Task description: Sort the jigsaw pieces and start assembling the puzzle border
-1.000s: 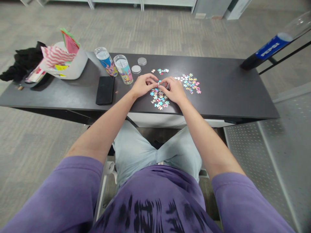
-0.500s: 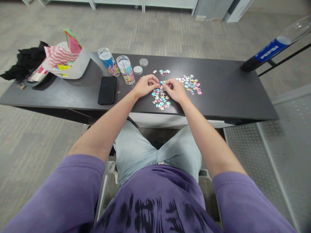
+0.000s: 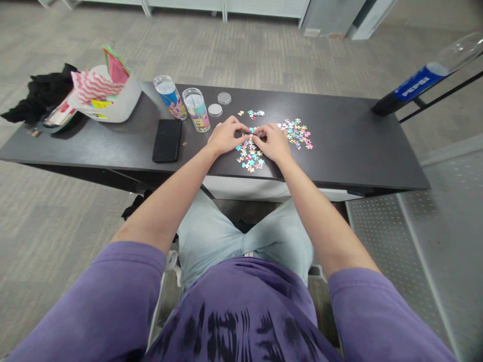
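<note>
The left hand [image 3: 225,137] and right hand [image 3: 274,143] nearly meet over pieces [image 3: 250,157] on the desk [image 3: 350,136], each grip almost closed, on what I cannot tell.

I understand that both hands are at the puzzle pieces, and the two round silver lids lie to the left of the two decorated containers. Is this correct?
The side is wrong: the head view shows the two round silver lids lying to the right of the two decorated containers. The left hand and right hand are indeed at the puzzle pieces.
</note>
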Available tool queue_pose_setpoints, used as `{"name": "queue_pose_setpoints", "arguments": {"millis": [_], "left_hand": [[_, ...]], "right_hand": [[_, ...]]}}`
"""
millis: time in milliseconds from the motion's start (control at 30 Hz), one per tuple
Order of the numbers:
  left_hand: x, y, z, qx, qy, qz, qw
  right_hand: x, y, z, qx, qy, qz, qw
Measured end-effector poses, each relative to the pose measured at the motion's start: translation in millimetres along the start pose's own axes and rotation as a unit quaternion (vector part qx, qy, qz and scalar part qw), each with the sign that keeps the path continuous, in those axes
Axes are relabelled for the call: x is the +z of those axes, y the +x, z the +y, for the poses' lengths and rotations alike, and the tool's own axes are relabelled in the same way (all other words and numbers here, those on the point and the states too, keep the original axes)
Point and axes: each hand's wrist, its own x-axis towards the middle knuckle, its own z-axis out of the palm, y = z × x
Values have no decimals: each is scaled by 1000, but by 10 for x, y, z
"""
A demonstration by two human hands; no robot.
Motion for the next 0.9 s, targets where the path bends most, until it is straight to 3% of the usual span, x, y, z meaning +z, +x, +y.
{"name": "queue_pose_setpoints", "arguments": {"millis": [400,600,733,900], "left_hand": [[-22,-14,48,-5,26,-6,1000],[8,-47,99,-24,65,23,997],[21,-68,109,-7,96,23,995],[10,-71,111,17,129,-13,991]], "right_hand": [[-37,8,-30,-1,26,-17,1000],[-38,23,7,20,90,39,995],[-62,-32,-18,89,38,94,991],[-81,-100,-98,100,-35,65,992]]}}
